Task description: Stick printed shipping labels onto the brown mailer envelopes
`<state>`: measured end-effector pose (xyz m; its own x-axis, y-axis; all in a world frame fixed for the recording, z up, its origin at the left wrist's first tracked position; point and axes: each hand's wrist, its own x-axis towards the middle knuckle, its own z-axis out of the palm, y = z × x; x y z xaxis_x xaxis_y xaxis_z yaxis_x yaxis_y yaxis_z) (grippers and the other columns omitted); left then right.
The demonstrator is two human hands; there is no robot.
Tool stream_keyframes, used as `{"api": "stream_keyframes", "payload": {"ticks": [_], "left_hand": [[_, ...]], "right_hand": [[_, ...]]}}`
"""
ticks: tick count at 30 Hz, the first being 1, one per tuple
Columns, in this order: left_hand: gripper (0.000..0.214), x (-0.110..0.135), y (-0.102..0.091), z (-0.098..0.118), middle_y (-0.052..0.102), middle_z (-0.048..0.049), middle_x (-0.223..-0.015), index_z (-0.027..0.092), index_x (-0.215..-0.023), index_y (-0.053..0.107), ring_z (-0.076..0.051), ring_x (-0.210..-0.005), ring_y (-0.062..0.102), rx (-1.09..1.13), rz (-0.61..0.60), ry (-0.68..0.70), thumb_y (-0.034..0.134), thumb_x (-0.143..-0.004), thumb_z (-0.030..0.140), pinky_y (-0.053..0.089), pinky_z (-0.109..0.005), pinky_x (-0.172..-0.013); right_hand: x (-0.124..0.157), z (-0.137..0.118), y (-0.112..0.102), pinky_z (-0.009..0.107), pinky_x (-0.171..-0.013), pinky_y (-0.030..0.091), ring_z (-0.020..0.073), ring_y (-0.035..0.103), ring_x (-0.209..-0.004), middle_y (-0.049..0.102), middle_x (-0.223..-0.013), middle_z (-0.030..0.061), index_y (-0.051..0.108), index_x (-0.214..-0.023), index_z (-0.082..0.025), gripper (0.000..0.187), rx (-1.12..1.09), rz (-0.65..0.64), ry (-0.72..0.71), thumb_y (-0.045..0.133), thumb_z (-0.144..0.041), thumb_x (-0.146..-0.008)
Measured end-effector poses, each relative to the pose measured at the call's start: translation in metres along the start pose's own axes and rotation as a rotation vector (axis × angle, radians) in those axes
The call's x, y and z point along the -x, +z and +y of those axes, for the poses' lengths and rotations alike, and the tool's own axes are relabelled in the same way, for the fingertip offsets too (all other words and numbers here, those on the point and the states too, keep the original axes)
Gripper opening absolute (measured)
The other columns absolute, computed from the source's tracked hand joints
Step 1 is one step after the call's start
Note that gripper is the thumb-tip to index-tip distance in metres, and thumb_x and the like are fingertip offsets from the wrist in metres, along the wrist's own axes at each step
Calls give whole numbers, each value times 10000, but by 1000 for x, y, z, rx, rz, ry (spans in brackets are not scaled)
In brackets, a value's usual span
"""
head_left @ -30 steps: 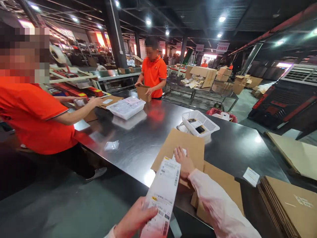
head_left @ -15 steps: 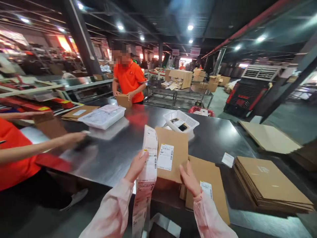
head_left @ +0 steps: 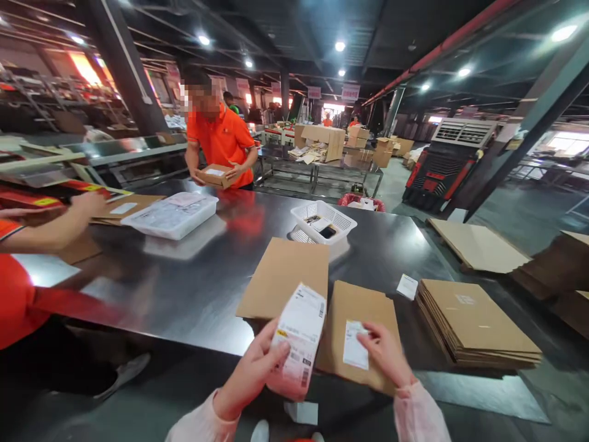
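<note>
My left hand [head_left: 257,368] is closed around a folded strip of printed shipping labels [head_left: 301,337], thumb across its face. The strip covers the near corner of a flat brown cardboard piece [head_left: 292,267]. Another brown cardboard piece [head_left: 340,313] lies to its right, with a white shipping label [head_left: 353,353] flat on it. Over that label's right edge is my right hand [head_left: 384,353], its fingers loosely bent and slightly apart. The fingertips are at the label; whether they press on it I cannot tell. No grip on anything shows there.
A stack of flat cardboard [head_left: 478,319] and a small white card [head_left: 407,286] lie at right. A white perforated basket [head_left: 343,221] and a white tray [head_left: 175,230] stand farther back. A co-worker in orange [head_left: 225,144] holds a carton [head_left: 215,176]; another's arm [head_left: 50,233] is at left.
My left hand has brought the label strip lower, now folded. My right hand has left the left cardboard for the label on the right one. The far co-worker's carton is tilted differently.
</note>
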<state>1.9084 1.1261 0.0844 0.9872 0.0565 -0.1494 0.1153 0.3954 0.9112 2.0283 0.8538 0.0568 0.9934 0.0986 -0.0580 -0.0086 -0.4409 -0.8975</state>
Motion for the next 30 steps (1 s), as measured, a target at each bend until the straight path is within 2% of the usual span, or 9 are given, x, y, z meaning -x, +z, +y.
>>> {"api": "stream_keyframes", "payload": {"ticks": [2,5,9,13,18,20,24,27,30], "left_hand": [[555,3,6,-9,730,-112,-1081,178,-1217,614,-265,-974,673,-65,-46,1,711,-759,475,517,-369,-870],[515,0,4,-14,736,-110,-1041,152,-1103,669,-252,-948,667,-129,59,44,766,-701,459,502,-355,-875],[460,-7,-9,-14,744,-100,-796,107,-846,708,-221,-731,661,-48,295,31,799,-624,499,505,-319,-693],[451,-8,-11,-22,714,-71,-674,94,-740,728,-180,-634,613,-76,302,40,793,-612,522,462,-288,-640],[477,-16,-7,-34,656,-40,-568,104,-619,675,-149,-540,550,-28,529,30,821,-535,550,411,-266,-547],[464,-24,-9,-34,697,-55,-654,103,-722,701,-168,-603,599,65,466,31,856,-514,487,455,-279,-605],[516,-38,-27,-36,742,-78,-830,122,-899,734,-215,-778,667,157,151,-35,890,-493,400,496,-338,-797],[513,-37,-42,-46,749,-108,-860,117,-890,757,-257,-831,680,144,21,-86,869,-518,453,497,-379,-850],[518,-17,-49,-64,758,-116,-922,155,-910,773,-308,-910,683,137,1,-107,867,-507,467,503,-403,-871]], "right_hand": [[23,-31,51,483,-830,530,301,680,-875,730,-953,119,714,-965,-180,498,-294,-403,-38,732,-536,-616],[54,-62,102,448,-874,525,279,678,-936,735,-1006,118,694,-1013,-152,503,-443,-506,-41,655,-573,-740],[52,-76,115,425,-833,548,287,685,-918,742,-1005,103,707,-1006,-162,497,-340,-649,-69,747,-527,-670],[18,-90,112,391,-791,558,263,692,-857,751,-942,96,727,-973,-169,520,-314,-551,-80,754,-559,-631],[-1,-99,116,330,-639,534,222,665,-680,742,-746,58,749,-807,-174,377,-103,-520,-141,718,-523,-667],[-11,-98,121,329,-637,527,214,658,-672,733,-734,52,747,-794,-179,346,-69,-495,-182,705,-503,-681],[-61,-97,142,348,-775,522,221,664,-827,720,-871,67,740,-696,-196,247,90,-335,-362,683,-436,-706],[-111,-99,159,343,-890,491,222,641,-982,678,-1078,81,746,-713,-197,207,322,-159,-331,679,-392,-711],[-146,-103,172,427,-966,437,294,586,-1102,625,-1194,126,759,-827,-177,279,453,-77,-267,682,-423,-718]]}}
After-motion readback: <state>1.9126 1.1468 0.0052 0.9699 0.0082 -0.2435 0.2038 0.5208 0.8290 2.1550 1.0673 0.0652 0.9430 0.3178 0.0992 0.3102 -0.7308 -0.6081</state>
